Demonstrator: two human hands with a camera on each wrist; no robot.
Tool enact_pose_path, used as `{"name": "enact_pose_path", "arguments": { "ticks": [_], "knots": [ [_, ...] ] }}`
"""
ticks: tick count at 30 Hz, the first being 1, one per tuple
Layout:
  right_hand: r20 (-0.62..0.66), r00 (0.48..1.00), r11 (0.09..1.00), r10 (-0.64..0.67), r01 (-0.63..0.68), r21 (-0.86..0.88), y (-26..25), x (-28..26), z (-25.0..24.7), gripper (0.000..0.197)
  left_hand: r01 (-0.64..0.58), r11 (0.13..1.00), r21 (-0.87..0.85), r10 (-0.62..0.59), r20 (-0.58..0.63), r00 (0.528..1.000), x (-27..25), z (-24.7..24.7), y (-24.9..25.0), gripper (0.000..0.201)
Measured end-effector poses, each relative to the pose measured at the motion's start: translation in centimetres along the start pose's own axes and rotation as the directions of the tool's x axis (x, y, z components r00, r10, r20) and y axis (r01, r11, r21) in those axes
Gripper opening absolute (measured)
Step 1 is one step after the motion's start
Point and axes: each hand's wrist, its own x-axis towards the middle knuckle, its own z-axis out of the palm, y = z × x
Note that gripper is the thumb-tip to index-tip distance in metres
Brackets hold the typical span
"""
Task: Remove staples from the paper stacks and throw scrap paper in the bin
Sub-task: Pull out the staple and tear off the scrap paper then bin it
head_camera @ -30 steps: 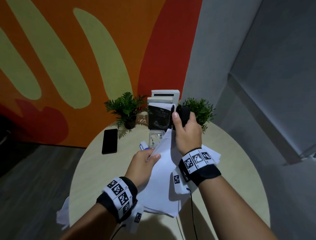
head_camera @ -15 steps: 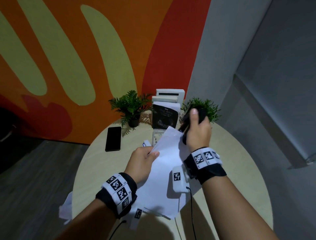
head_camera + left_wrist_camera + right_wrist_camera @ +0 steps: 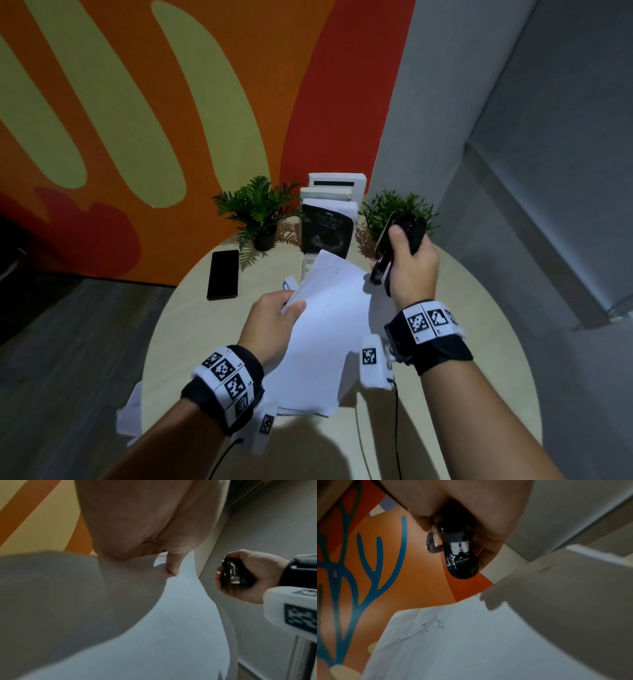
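My left hand pinches the left edge of a white paper stack and holds it tilted above the round table. A small mark shows near the stack's top corner. My right hand grips a black staple remover, raised just right of the stack's top edge and apart from it. From the left wrist, my thumb presses the paper stack, and the staple remover sits in my right hand. In the right wrist view the staple remover hangs above the paper stack.
A black phone lies at the table's left. Two potted plants flank a dark book and white boxes at the back. More white paper hangs over the table's near left edge. No bin is in view.
My right hand has drawn the staple remover up and to the right, off the stack's top corner. The left hand keeps hold of the stack.
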Motion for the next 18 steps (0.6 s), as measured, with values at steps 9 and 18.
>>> {"name": "enact_pose_path", "arguments": {
  "ticks": [9, 18],
  "knots": [
    [0.12, 0.892, 0.486, 0.436, -0.121, -0.866, 14.1, -6.4, -2.3, 0.042, 0.16, 0.914, 0.373, -0.102, -0.17, 0.98, -0.8, -0.1, -2.8, 0.042],
    [0.116, 0.877, 0.225, 0.466, 0.009, -0.974, 19.4, -6.4, -4.7, 0.038, 0.24, 0.878, 0.415, -0.186, -0.167, 0.968, -0.9, -0.2, -3.5, 0.044]
  ]
}}
